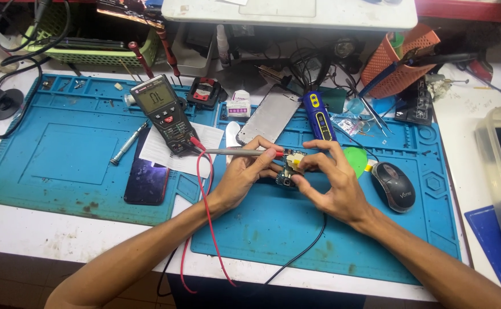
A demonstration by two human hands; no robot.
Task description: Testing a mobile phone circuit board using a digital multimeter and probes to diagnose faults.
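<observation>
Near the middle of the surface, on the blue silicone mat (330,229), the left hand (245,174) pinches a slim red-tipped probe (242,152) onto a small circuit board (289,173), which the right hand (333,183) grips steady for contact; the black multimeter (162,111) sits propped toward the rear

White worktable (50,234) spread with two blue mats (61,154) — a raised white shelf (296,14) along the back, green basket (99,52) tucked beneath, evenly lit.
</observation>
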